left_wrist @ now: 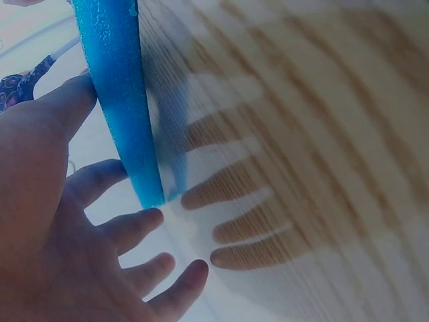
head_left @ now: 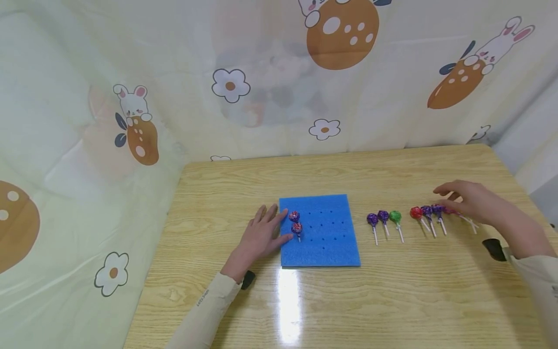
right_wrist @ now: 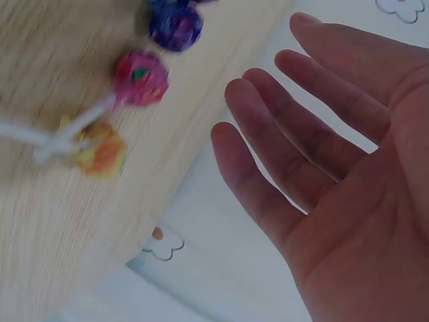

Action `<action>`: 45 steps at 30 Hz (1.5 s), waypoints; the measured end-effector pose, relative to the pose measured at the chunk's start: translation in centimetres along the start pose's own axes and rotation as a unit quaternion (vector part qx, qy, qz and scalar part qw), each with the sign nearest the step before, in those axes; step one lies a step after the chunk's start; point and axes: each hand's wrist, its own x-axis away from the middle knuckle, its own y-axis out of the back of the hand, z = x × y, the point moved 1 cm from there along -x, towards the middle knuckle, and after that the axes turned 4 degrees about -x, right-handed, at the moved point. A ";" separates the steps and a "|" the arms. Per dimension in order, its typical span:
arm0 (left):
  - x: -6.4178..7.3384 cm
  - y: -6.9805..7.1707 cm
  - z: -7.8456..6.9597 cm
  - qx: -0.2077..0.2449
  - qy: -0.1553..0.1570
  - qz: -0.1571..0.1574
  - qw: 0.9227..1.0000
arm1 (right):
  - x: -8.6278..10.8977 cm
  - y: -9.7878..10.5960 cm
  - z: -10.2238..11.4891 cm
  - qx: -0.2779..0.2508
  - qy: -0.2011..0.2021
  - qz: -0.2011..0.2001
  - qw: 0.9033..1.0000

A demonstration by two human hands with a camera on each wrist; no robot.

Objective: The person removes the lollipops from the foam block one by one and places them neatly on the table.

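My left hand [head_left: 260,237] rests at the left edge of a blue foam board [head_left: 337,257], fingers spread, thumb and forefinger on its margin. Two lollipops in dark red-and-blue wrappers, an upper one [head_left: 294,216] and a lower one [head_left: 297,228], stand in the board near that hand. Rows of small holes dot the foam. At the right, my right hand [head_left: 472,198] hovers over the end of a lollipop row, holding nothing. Below its loosely bent fingers [right_wrist: 251,174], the right wrist view shows a pink lollipop [right_wrist: 141,78] and a yellow-orange lollipop [right_wrist: 100,151] with crossing sticks.
Between board and right hand lie two purple lollipops, one [head_left: 372,219] left of the other [head_left: 383,216], a green lollipop [head_left: 395,216], a red lollipop [head_left: 416,212] and more purple ones. A patterned curtain [head_left: 270,135] hangs behind the wooden table [head_left: 226,189].
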 end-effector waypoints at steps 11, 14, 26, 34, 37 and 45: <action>-0.1 0.0 0.0 -0.001 0.002 0.001 1.000 | -0.4 -1.2 3.2 -0.021 0.014 -0.004 1.000; -0.1 -0.1 0.0 -0.003 0.006 0.004 1.000 | -0.7 -1.5 3.9 -0.030 0.014 0.006 0.999; 0.0 -0.1 0.0 0.000 0.004 0.004 1.000 | -1.5 -2.9 6.3 -0.034 0.036 -0.002 0.999; 0.0 0.1 -0.1 0.002 0.003 0.001 1.000 | -1.8 -3.9 7.2 -0.044 0.025 0.010 0.999; 0.0 0.0 0.0 0.003 0.003 0.000 1.000 | -2.1 -4.2 7.6 -0.044 0.030 0.010 0.999; 0.0 0.1 -0.1 0.003 0.003 0.000 1.000 | -2.7 -4.7 9.2 -0.049 0.053 0.013 0.997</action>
